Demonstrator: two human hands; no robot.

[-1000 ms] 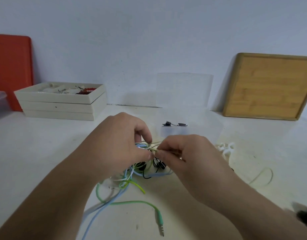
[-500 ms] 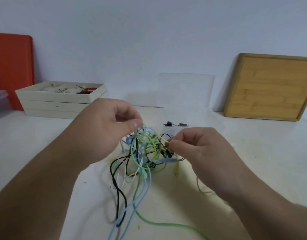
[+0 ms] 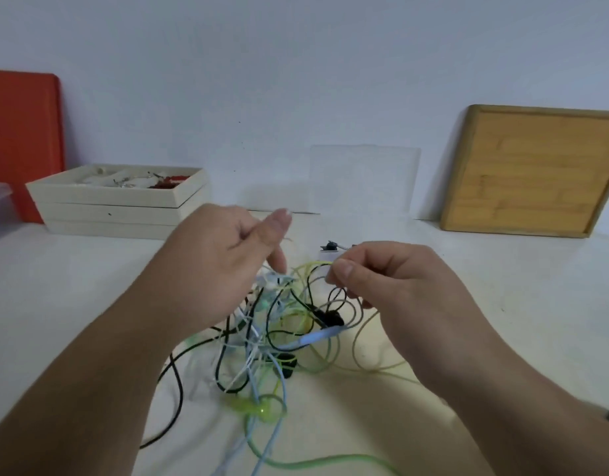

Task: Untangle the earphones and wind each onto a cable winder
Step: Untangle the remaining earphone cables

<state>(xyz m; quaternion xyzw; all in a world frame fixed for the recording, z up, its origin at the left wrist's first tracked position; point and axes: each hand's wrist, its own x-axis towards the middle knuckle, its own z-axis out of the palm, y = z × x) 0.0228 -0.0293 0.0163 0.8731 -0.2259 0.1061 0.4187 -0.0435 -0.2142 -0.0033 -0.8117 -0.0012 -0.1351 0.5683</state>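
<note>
Since half a second earlier, the left hand (image 3: 224, 266) had let go and spread its fingers open above the tangle of earphone cables (image 3: 279, 341), which hung low over the tabletop (image 3: 73, 286) just below both hands. The right hand (image 3: 392, 286) was nearer and pinched a yellow-green cable (image 3: 313, 266). That strand ran leftward from its fingers (image 3: 340, 269) into the knot, then down toward the camera.

Tangled earphones (image 3: 275, 324): green, blue, black, white cords, lifted off table.
</note>
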